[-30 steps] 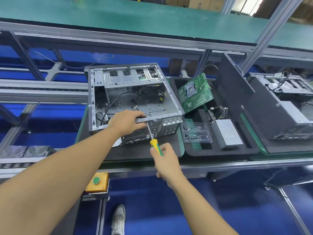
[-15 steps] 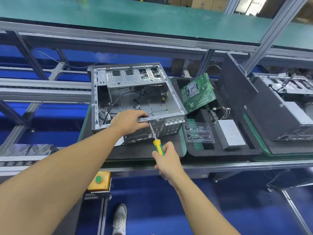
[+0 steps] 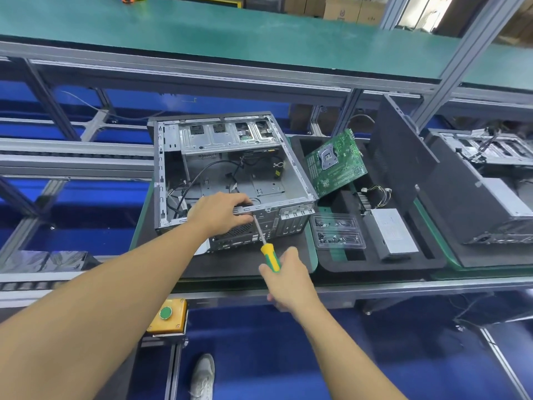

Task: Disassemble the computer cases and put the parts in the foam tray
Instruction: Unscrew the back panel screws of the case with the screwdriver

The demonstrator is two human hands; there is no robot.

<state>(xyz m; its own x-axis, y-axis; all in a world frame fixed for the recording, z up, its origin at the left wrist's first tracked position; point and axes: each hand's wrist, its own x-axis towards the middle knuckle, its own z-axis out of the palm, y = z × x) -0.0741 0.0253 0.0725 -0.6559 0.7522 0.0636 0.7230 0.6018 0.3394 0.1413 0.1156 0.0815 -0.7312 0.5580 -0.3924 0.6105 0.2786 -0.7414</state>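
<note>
An open grey computer case (image 3: pixel 227 174) lies on its side on a black mat, with loose cables inside. My left hand (image 3: pixel 217 213) grips the near top rail of the case's rear panel. My right hand (image 3: pixel 287 277) holds a yellow-and-green screwdriver (image 3: pixel 269 256); its shaft points up to the rear panel just below my left fingers. To the right lies the black foam tray (image 3: pixel 427 256). In it a green motherboard (image 3: pixel 336 163) leans tilted, a silver power supply (image 3: pixel 392 230) lies flat, and two clear plastic packs (image 3: pixel 339 232) sit at its front left.
A dark side panel (image 3: pixel 401 157) stands upright at the tray's right side. A second case (image 3: pixel 490 180) sits on another mat at far right. A yellow box with a green button (image 3: pixel 166 314) hangs under the bench edge. A green shelf (image 3: pixel 230 30) runs overhead. My shoe (image 3: pixel 203 376) is on the blue floor.
Both hands stay on the case and the screwdriver with hardly any shift. The camera has drifted slightly.
</note>
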